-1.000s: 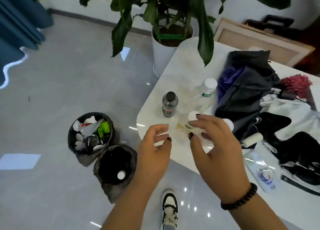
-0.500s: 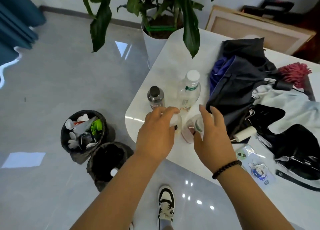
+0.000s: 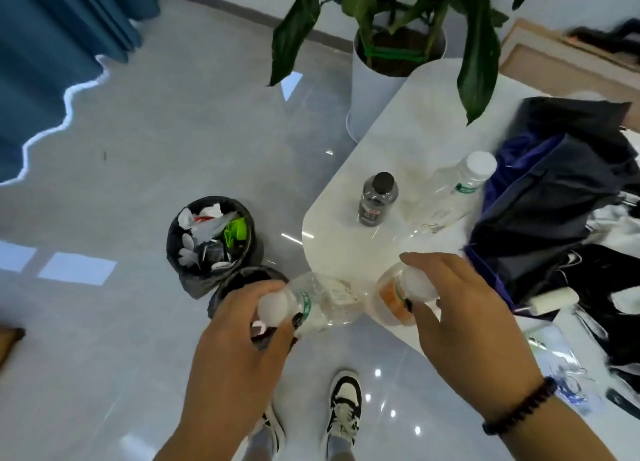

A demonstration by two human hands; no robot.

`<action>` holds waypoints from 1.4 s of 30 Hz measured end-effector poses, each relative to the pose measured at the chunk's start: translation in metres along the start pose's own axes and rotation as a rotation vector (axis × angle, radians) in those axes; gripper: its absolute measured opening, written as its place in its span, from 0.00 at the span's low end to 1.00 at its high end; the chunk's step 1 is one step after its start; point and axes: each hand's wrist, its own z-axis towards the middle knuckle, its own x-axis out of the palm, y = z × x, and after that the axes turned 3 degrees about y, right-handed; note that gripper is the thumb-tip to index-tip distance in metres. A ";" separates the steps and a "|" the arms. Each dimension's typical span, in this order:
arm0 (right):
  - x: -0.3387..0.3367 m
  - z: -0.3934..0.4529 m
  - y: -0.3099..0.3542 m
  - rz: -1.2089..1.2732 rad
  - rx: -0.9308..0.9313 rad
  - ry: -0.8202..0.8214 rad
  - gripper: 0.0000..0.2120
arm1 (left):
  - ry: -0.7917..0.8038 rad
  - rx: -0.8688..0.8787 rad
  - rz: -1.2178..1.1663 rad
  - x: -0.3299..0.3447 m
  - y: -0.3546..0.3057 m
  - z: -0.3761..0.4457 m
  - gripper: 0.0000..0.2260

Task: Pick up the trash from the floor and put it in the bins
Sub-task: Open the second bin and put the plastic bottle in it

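Grey glossy floor [image 3: 145, 141], white table [image 3: 408, 121] at right. Left hand [image 3: 242, 332] grips clear bottle [image 3: 322, 301] by cap end, beside near bin [image 3: 239, 284], likely for drop. Right hand [image 3: 460, 315] clasps orange-labelled bottle [image 3: 391, 297] at table edge. Full bin [image 3: 211, 238] just behind near bin.

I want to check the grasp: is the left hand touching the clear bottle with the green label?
Touching. The head view shows the left hand with fingers curled round the neck of the clear bottle, below its white cap.

Lived-in home room, glossy grey tiled floor [image 3: 138, 148], blue curtains [image 3: 52, 44], potted plant [image 3: 391, 55], white table [image 3: 408, 131] strewn with clothes [image 3: 561, 197]
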 end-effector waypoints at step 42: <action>0.384 0.175 0.131 -0.384 0.189 0.596 0.16 | 0.649 -0.378 0.482 0.056 0.360 0.129 0.28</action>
